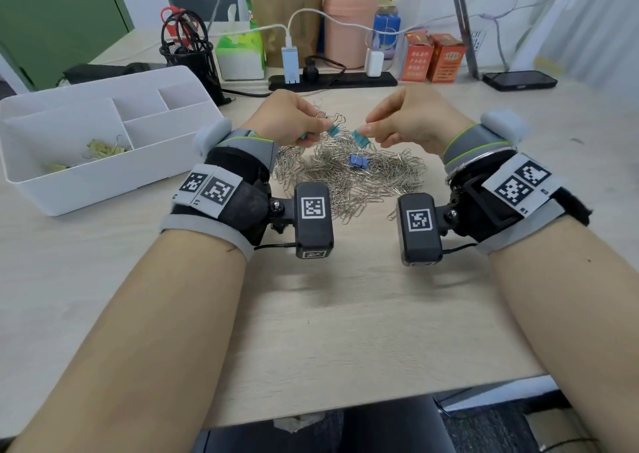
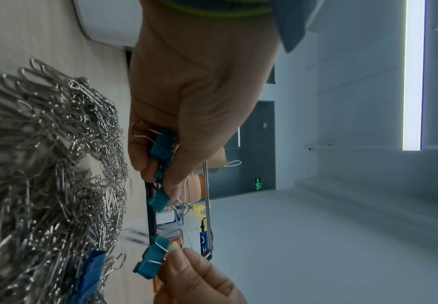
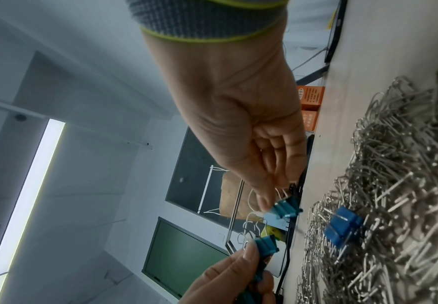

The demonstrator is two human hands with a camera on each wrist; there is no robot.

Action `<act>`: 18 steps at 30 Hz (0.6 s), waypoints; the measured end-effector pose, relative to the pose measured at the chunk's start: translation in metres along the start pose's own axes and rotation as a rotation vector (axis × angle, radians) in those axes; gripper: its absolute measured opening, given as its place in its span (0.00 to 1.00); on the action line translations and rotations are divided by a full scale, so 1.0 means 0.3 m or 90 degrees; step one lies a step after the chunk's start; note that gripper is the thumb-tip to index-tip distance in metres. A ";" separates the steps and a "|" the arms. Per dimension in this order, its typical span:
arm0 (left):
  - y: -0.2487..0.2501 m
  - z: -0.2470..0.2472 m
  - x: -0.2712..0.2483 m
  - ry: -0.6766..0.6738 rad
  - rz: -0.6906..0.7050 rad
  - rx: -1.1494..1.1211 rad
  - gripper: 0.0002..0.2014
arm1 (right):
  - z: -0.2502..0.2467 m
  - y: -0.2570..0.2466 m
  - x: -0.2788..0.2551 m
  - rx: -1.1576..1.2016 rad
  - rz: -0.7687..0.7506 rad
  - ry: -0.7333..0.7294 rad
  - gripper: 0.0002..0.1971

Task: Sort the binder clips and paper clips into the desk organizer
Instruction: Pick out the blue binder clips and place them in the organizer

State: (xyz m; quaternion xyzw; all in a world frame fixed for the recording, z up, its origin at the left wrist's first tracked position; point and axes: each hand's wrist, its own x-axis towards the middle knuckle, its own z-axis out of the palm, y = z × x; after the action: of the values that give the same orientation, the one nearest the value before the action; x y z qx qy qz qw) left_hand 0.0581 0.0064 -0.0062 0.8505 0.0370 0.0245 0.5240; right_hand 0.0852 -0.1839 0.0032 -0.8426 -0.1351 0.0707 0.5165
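Observation:
Both hands hover above a heap of silver paper clips in the middle of the desk. My left hand grips several teal binder clips, one sticking out past its fingertips. My right hand pinches another teal binder clip by its wire handles, a short gap from the left hand. Blue binder clips lie on top of the heap, below the hands. The white desk organizer stands at the left, with yellow binder clips in its front left compartment.
A black mesh pen cup and a tissue box stand behind the organizer. A black power strip with chargers, orange boxes and a phone line the back of the desk.

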 end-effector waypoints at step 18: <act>0.021 -0.058 -0.048 0.029 -0.001 0.026 0.09 | 0.095 -0.112 -0.001 0.039 0.043 -0.104 0.06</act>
State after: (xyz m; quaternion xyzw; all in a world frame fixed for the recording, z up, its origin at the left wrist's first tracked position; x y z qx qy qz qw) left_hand 0.0426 0.0177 0.0073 0.8602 0.0496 0.0426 0.5058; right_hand 0.0724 -0.1454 0.0201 -0.8220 -0.1460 0.1606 0.5265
